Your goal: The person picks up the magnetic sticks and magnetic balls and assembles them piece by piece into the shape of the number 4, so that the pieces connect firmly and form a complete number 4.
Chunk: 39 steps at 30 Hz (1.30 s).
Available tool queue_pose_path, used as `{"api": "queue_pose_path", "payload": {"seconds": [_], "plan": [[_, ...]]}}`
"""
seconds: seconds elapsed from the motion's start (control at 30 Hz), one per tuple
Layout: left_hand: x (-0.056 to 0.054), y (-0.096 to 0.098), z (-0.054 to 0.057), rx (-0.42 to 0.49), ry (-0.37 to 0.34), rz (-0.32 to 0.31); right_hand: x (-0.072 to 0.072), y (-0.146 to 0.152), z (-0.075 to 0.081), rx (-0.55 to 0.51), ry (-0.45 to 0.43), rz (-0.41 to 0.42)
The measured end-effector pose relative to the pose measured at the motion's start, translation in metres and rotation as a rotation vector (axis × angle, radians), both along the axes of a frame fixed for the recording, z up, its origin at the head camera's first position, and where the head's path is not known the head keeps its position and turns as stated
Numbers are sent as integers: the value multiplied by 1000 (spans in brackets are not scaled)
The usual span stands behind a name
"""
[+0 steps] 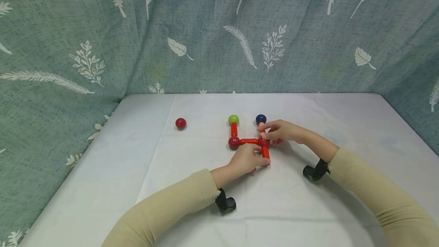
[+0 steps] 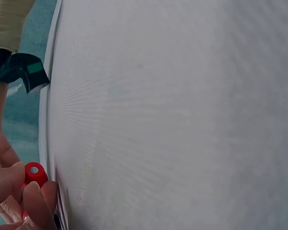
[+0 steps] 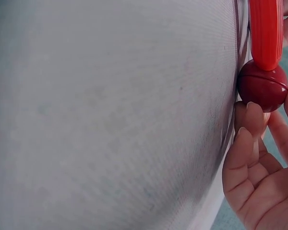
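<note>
A frame of rods and balls lies on the white table in the head view. My left hand (image 1: 247,158) pinches a red rod (image 1: 265,154) that points toward me. The holed end of this rod (image 2: 34,173) shows between thumb and fingers in the left wrist view. At its far end sits a dark red ball (image 3: 263,88), which my right hand (image 1: 282,131) grips with thumb and fingers. From that ball a red rod (image 1: 249,141) runs left to another dark red ball (image 1: 234,142). Partly behind my right fingers, an orange rod (image 1: 262,129) leads to a blue ball (image 1: 261,119).
A further red rod (image 1: 234,129) joins the left dark red ball to a green ball (image 1: 233,120). One loose red ball (image 1: 180,123) lies farther left on the table (image 1: 192,144). Behind the table's back edge hangs a leaf-patterned green curtain (image 1: 205,37).
</note>
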<state>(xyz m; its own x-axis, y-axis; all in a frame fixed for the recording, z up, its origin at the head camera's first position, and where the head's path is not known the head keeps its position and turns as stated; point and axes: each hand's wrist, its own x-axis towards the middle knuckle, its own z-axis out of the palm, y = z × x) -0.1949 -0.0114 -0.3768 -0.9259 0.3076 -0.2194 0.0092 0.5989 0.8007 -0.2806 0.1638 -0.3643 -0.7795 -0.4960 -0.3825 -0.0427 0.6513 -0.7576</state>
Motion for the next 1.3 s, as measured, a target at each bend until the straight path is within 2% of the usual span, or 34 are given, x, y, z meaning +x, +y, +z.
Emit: {"api": "queue_pose_path", "payload": {"seconds": [0.2,0.5,0.73,0.87,1.0,1.13,1.3], "plan": [[0,0,1,-8,-15,18,0,-1,1,0,2,-1],[-3,-2,0,-21,13,-8,-2,-1,1,-4,5,5],[-6,-6,3,-28,5,-15,-1,-1,2,-18,-1,7],[-11,-14,11,-14,1,-3,-2,1,1,-15,-9,13],[-20,-29,25,-9,8,32,-2,2,0,-9,-26,18],[-29,-50,40,-50,53,74,-1,3,0,-4,-34,25],[-44,-83,48,-95,120,131,1,3,2,-6,-34,28]]}}
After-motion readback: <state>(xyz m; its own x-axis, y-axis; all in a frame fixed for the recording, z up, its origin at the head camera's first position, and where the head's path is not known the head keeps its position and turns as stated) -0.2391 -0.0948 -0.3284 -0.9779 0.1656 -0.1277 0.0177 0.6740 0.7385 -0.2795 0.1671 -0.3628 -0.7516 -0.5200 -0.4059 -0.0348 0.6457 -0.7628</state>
